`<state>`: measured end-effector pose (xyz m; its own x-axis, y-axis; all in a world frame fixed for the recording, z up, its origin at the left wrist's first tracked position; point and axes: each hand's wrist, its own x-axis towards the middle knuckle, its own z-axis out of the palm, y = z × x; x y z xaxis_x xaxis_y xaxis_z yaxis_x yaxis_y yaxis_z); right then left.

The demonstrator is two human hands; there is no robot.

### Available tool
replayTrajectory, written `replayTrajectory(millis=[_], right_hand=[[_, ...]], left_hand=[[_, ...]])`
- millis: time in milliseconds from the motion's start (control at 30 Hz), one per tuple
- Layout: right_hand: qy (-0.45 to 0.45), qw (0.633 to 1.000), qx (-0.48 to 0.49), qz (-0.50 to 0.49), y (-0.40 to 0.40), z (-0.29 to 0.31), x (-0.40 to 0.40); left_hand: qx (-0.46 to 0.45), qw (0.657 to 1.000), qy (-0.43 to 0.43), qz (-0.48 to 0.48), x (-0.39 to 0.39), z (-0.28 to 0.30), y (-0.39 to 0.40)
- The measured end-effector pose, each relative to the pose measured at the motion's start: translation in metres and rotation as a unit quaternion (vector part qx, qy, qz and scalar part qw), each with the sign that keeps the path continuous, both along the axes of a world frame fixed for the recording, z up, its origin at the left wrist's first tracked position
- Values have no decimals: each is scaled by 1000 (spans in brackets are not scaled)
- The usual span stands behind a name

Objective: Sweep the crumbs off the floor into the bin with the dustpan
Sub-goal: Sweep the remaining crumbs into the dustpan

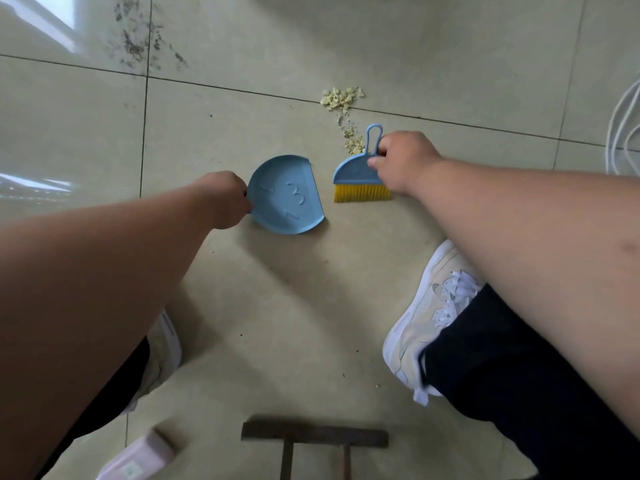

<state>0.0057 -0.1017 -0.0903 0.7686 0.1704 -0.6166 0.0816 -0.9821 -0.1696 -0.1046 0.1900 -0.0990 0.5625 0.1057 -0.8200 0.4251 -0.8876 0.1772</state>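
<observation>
A small blue dustpan [287, 195] lies on the tiled floor, its straight lip facing right. My left hand [225, 199] grips its left edge. A blue hand brush [360, 171] with yellow bristles lies flat just right of the pan, its loop handle pointing away from me. My right hand [403, 161] grips the brush at its handle and right shoulder. Pale yellow crumbs [341, 97] form a pile beyond the brush, with a thin trail running down to the brush handle. No bin is in view.
My white shoes [429, 317] stand on the floor below the tools, the left one mostly hidden by my arm. A dark wooden piece [313, 438] lies at the bottom edge, a pinkish box [145, 455] beside it. White cables [623, 126] hang at the right. Dark specks [138, 39] mark the far left floor.
</observation>
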Motion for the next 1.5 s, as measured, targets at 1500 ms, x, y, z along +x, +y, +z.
replayTrajectory(millis=[1500], right_hand=[[50, 908, 12, -415, 26, -15, -67]], left_hand=[[-36, 996, -63, 56, -38, 4, 17]])
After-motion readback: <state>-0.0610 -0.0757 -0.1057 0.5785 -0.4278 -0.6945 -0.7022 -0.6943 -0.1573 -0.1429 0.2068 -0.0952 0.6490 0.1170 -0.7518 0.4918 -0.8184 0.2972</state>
